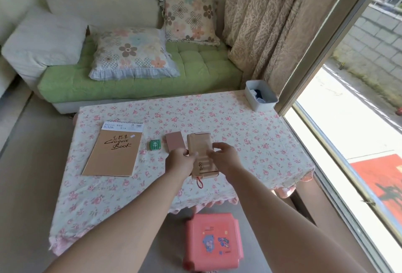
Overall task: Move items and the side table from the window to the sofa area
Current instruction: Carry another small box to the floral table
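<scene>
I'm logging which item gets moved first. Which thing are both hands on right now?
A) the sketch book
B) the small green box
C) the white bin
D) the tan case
D: the left hand and the right hand both grip the tan case from either side, while the sketch book lies untouched further left.

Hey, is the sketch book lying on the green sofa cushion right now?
No, the sketch book lies flat on the table, beside a small green box.
</scene>
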Demonstrator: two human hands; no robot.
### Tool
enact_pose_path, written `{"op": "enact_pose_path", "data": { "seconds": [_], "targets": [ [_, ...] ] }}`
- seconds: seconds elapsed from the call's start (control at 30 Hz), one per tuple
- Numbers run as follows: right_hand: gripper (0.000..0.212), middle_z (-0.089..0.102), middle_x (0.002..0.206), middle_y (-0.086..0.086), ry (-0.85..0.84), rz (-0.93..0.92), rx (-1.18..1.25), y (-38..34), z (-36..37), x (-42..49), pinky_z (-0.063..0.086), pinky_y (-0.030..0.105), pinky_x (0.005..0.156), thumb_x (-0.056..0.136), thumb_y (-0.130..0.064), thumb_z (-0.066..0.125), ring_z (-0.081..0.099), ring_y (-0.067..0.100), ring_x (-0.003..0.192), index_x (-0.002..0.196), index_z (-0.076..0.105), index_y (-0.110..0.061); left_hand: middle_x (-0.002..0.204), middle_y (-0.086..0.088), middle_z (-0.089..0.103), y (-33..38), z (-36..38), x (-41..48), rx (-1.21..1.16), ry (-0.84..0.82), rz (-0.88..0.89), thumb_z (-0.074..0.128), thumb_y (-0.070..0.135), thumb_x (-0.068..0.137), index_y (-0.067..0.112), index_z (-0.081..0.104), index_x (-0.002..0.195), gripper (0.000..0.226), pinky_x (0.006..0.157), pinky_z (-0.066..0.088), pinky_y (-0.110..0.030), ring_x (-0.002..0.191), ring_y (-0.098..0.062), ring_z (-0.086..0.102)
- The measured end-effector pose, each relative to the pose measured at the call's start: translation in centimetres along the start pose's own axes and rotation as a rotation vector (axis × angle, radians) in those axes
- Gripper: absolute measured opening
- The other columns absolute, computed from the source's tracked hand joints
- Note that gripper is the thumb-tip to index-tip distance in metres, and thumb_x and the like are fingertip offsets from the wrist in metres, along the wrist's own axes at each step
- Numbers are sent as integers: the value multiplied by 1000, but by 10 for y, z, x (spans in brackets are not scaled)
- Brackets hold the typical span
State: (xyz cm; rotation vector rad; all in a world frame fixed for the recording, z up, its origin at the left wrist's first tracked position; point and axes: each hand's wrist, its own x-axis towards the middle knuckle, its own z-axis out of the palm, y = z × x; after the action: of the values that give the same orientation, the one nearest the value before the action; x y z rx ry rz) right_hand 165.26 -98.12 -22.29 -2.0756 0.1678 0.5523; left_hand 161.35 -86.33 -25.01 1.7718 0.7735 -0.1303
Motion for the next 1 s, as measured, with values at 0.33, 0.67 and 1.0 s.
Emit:
{"op": "enact_pose_path", "data": {
  "seconds": [0.33,0.67,1.0],
  "targets": [
    [41,66,112,7,-101,41,-35,-4,-14,122,51,30,71,90,-23,56,61,19,87,130,52,-17,96,-16,71,23,46,96,-54,49,-100,63,25,87,8,67,94,19,82,56,-50,91,-34,67],
    [40,68,107,4,-155,105,-79,22,10,230,48,26,63,90,-25,57,62,21,89,129,53,-19,91,-17,71,-3,84,197,-56,40,-178,64,27,85,8,66,87,19,80,56,-52,87,-36,68],
    [40,67,110,4,-132,210,-147,71,50,323,40,20,51,92,-21,54,58,13,75,132,51,-21,100,-9,69,-49,125,294,58,-17,-206,56,29,92,6,65,105,28,61,45,-27,82,-27,63]
  ]
}}
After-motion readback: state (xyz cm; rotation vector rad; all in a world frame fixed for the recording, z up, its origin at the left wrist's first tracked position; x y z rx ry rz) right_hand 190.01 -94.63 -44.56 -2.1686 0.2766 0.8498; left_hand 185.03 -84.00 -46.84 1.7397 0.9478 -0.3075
